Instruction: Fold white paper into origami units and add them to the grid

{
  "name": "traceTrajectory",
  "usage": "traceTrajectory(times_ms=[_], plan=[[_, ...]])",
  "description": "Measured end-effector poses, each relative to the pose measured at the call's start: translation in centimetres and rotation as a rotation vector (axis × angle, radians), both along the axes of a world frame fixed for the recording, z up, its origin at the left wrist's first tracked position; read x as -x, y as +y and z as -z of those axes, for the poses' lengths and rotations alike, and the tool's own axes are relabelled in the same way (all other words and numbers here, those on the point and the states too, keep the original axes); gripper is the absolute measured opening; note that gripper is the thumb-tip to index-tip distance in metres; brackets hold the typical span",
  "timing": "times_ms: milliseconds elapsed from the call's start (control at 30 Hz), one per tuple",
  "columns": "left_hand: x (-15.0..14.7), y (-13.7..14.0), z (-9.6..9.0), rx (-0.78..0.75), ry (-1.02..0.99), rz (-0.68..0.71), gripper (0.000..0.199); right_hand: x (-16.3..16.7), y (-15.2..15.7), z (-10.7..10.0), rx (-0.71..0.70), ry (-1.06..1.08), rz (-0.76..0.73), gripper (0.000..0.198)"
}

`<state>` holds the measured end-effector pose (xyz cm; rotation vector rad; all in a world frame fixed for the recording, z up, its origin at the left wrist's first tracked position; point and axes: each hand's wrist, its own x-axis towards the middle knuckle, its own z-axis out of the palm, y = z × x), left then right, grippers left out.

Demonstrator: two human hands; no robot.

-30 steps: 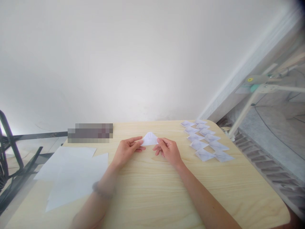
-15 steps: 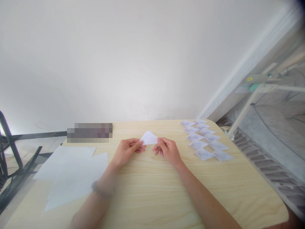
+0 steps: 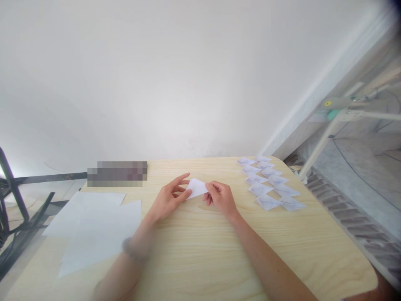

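A small white folded paper [image 3: 196, 187] is held just above the table, its top corner blunt and its lower edge slanting up to the right. My right hand [image 3: 220, 196] pinches its right corner between thumb and curled fingers. At the left end, the thumb of my left hand [image 3: 171, 196] presses on the paper. Some of that hand's fingers reach behind it, while the index finger stretches up and away. Several folded paper pieces [image 3: 267, 202], pointed at both ends, lie in two columns on the table to the right.
Loose white sheets [image 3: 97, 225] overlap on the left of the wooden table [image 3: 194, 259]. A blurred-out object [image 3: 117, 174] sits at the back left. Beyond are a white wall [image 3: 188, 83], a black metal frame [image 3: 14, 188] at left and a pale stand [image 3: 326, 142] at right.
The paper has tilted, its left end now lower and its upper face plain, where a folded flap showed before. My left index finger has lifted and spread.
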<state>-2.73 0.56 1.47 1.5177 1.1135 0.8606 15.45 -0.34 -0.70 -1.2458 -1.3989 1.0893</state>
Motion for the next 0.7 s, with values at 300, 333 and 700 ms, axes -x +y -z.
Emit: traceTrajectory(times_ms=[300, 333, 700], plan=[[-0.15, -0.33, 0.13, -0.033, 0.122, 0.025, 0.054, 0.27, -0.13, -0.29, -0.014, -0.024, 0.022, 0.036], [-0.15, -0.31, 0.16, -0.028, 0.113, 0.019, 0.054, 0.27, -0.16, -0.30, -0.014, -0.017, 0.007, 0.035], [-0.17, -0.33, 0.19, 0.022, 0.049, -0.016, 0.054, 0.18, -0.23, 0.34, -0.030, -0.015, -0.140, 0.019]])
